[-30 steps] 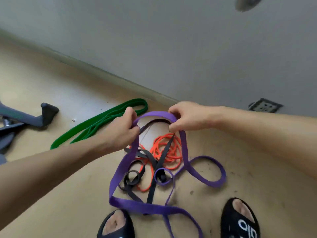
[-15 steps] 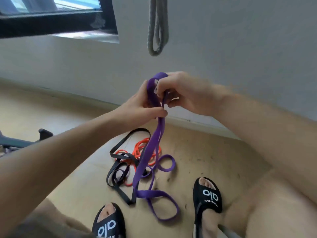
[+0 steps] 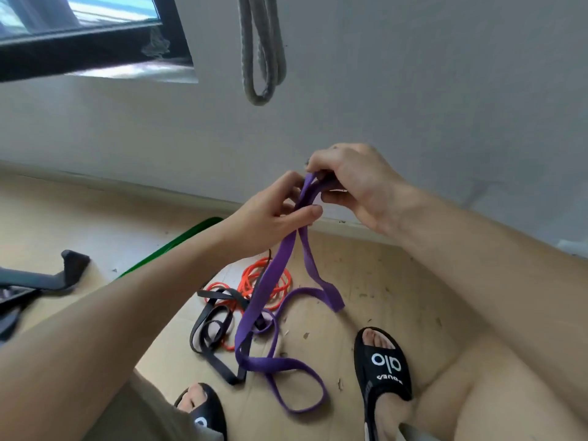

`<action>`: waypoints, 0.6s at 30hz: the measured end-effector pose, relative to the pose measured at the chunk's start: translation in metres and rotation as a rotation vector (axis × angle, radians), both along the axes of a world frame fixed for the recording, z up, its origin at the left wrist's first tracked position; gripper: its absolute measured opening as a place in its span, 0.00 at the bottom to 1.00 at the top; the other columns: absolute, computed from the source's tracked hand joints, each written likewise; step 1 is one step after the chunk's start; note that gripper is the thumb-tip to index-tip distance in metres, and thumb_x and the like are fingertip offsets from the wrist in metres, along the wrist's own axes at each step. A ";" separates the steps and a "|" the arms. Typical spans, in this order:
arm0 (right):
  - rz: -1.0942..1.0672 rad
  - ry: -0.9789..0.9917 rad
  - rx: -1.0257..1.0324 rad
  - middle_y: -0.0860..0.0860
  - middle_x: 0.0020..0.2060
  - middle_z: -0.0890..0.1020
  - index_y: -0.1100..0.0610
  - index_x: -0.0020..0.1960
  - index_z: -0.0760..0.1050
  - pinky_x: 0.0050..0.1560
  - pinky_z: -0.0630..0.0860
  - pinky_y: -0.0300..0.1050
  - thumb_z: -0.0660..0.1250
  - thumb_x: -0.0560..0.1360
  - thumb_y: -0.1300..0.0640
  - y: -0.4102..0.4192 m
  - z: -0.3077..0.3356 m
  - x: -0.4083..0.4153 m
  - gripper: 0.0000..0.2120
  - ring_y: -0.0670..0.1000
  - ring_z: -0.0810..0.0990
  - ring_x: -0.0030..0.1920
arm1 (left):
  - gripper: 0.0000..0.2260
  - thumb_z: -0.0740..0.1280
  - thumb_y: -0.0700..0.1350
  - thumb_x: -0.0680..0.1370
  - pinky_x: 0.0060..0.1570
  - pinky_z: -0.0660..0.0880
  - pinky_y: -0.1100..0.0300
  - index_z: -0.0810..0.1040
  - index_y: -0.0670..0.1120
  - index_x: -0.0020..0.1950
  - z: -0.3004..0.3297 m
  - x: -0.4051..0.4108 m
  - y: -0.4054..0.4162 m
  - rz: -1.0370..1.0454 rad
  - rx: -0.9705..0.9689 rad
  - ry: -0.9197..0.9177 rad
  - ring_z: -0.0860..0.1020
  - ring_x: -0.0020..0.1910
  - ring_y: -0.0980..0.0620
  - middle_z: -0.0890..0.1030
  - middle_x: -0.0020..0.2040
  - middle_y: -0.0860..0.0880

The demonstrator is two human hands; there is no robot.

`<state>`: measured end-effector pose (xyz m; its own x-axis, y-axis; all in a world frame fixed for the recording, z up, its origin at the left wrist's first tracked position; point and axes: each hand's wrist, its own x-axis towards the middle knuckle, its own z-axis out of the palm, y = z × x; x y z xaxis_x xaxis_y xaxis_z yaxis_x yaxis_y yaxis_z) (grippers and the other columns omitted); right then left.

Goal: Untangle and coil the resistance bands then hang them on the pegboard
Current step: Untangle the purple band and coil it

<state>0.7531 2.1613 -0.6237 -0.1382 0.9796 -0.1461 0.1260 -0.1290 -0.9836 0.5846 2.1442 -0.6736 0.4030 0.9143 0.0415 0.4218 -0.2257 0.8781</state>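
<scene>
Centrally, the left hand (image 3: pixel 270 214) and the right hand (image 3: pixel 353 186) both pinch the top fold of the purple band (image 3: pixel 264 294), lifted clear of the floor (image 3: pixel 397 288) in front of the wall (image 3: pixel 413 90). Its two strands hang down and trail into loops lying over the black band (image 3: pixel 206 326) and the orange band (image 3: pixel 254 278). Likely risk: lifting further drags those two bands along, since the purple strand crosses them, tightening the tangle. A loop also lies between the two sandalled feet (image 3: pixel 385 364), where a step could trap it. Open floor lies to the right; the green band (image 3: pixel 191 233) and dark equipment (image 3: pixel 47 278) crowd the left. A grey band (image 3: pixel 262 58) hangs on the wall above.
</scene>
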 end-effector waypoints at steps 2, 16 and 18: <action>-0.017 -0.015 -0.008 0.54 0.38 0.80 0.57 0.41 0.76 0.41 0.77 0.45 0.69 0.72 0.60 0.005 -0.005 0.002 0.02 0.51 0.80 0.40 | 0.14 0.72 0.53 0.78 0.55 0.81 0.37 0.75 0.46 0.58 0.000 -0.004 0.005 -0.004 -0.043 -0.026 0.85 0.49 0.42 0.81 0.47 0.51; -0.087 -0.027 -0.021 0.57 0.52 0.77 0.58 0.56 0.70 0.51 0.84 0.51 0.67 0.77 0.64 0.030 -0.020 -0.002 0.10 0.53 0.82 0.48 | 0.11 0.72 0.46 0.79 0.47 0.84 0.44 0.73 0.41 0.51 -0.001 -0.017 0.022 0.040 0.002 0.125 0.86 0.40 0.49 0.81 0.42 0.45; -0.055 -0.502 0.183 0.54 0.57 0.74 0.56 0.61 0.70 0.56 0.78 0.49 0.67 0.75 0.62 0.032 -0.021 0.000 0.16 0.54 0.78 0.54 | 0.09 0.73 0.45 0.79 0.43 0.84 0.48 0.74 0.44 0.47 -0.002 -0.020 0.024 0.053 0.046 0.162 0.85 0.36 0.49 0.79 0.38 0.48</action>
<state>0.7531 2.1936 -0.6450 -0.0428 0.9991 -0.0074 0.5845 0.0191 -0.8112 0.5644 2.1682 -0.6754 0.3591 0.9330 0.0224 0.5692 -0.2380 0.7870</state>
